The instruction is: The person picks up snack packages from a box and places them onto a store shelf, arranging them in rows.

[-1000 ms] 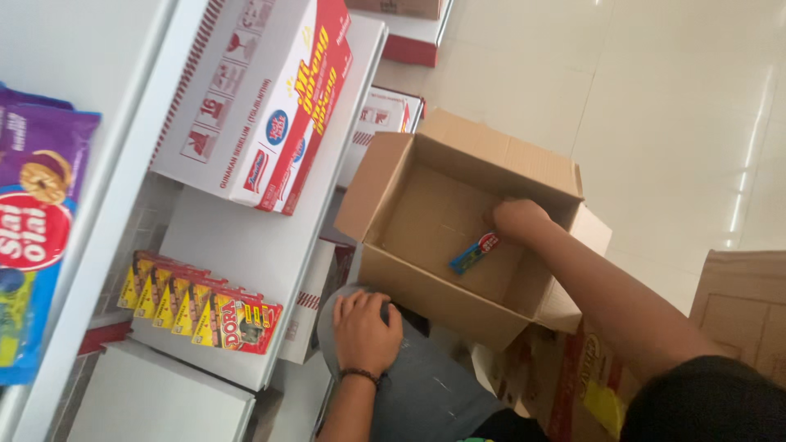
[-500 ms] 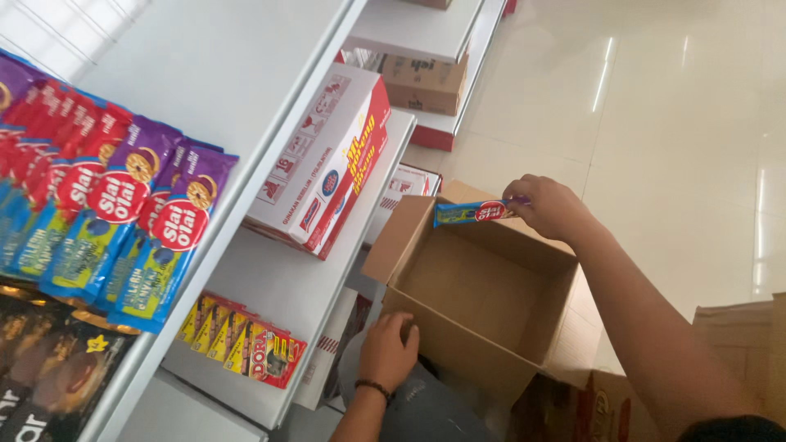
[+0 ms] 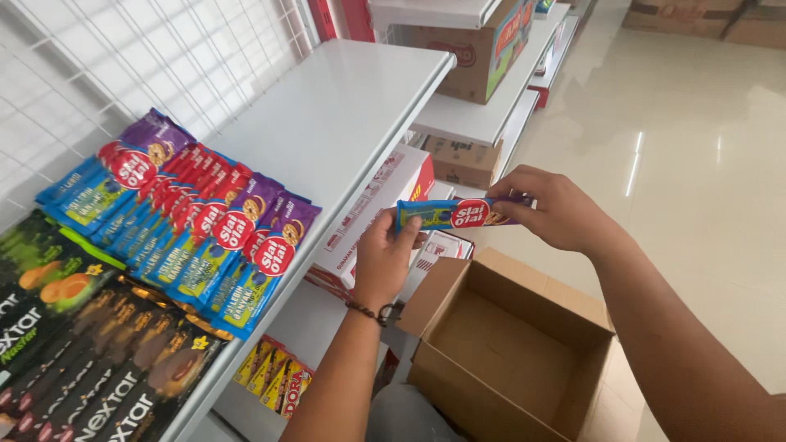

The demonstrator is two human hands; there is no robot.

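Observation:
A long blue and purple biscuit packet (image 3: 450, 214) is held level in the air between both hands. My left hand (image 3: 383, 258) grips its left end from below. My right hand (image 3: 553, 206) pinches its right end. Just below them stands an open brown cardboard box (image 3: 524, 391), with nothing showing inside. To the left, on a white shelf (image 3: 344, 115), several matching blue and purple packets (image 3: 205, 237) lie in overlapping rows.
Dark snack packets (image 3: 90, 368) fill the shelf's near left end. A white and red carton (image 3: 385, 200) lies on the lower shelf, and small yellow and red packs (image 3: 274, 376) sit beneath. More cartons (image 3: 479, 49) stand on far shelves. Shiny tiled floor (image 3: 696, 164) stretches right.
My right hand lifted the packet out of the box and up to shelf height. My left hand left my knee and took the packet's left end. The view rose to the upper shelf.

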